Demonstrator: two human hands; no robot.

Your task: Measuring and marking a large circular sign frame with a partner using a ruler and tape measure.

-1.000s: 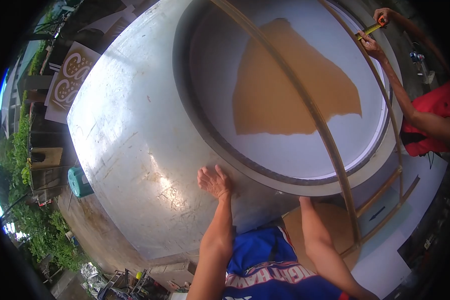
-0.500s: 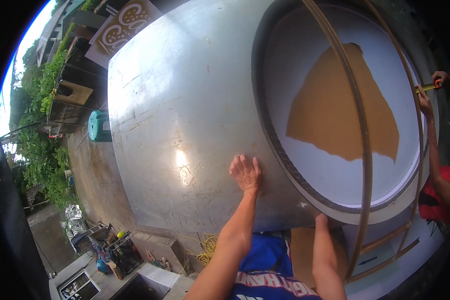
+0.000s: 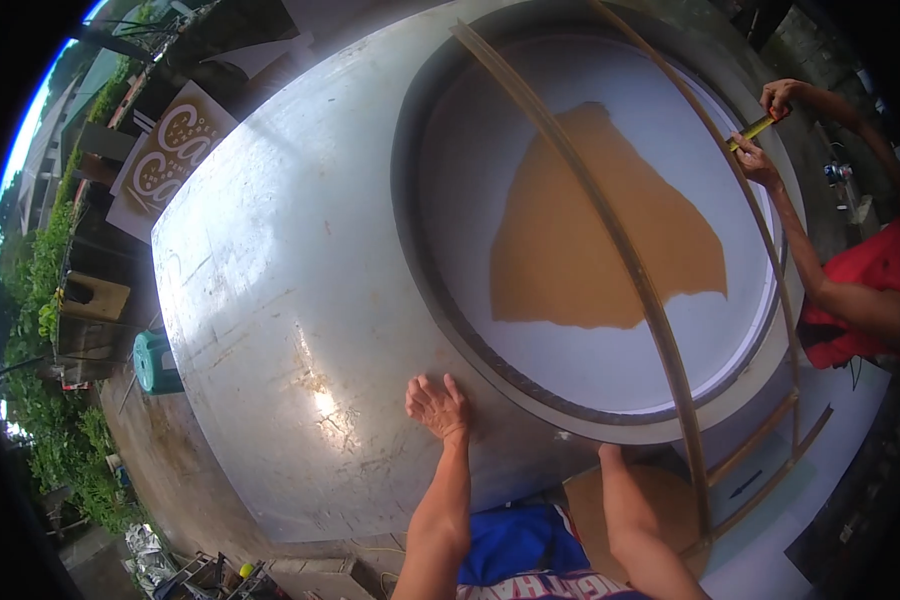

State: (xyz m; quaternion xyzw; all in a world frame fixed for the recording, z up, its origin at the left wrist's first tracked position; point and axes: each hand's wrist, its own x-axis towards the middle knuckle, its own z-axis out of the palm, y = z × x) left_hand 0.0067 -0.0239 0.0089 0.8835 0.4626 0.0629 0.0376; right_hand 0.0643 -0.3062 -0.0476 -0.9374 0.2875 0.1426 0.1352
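Note:
My left hand [image 3: 437, 405] rests palm down with fingers spread on a large grey metal sheet [image 3: 260, 270]. Only the wrist end of my right hand [image 3: 610, 455] shows; its fingers are hidden beyond the sheet's near edge, below the ring. To the right of my left hand lies a big dark-rimmed ring [image 3: 406, 205] around a pale round surface, on which there is a brown, ragged-edged patch [image 3: 600, 240]. A long rusty metal bar [image 3: 620, 250] crosses over the ring, with a second thin bar [image 3: 705, 100] farther right.
At the right, a person in red [image 3: 860, 290] holds a yellow tape measure [image 3: 755, 130] by the ring's far side. A green stool [image 3: 156, 362] stands past the sheet's left edge. A lettered board [image 3: 170, 160] leans at the far left. Clutter [image 3: 220, 578] sits at lower left.
My view has swung to the right, so the sheet and ring sit farther left in it. My left hand stays on the sheet. The other person's tape measure is more in view.

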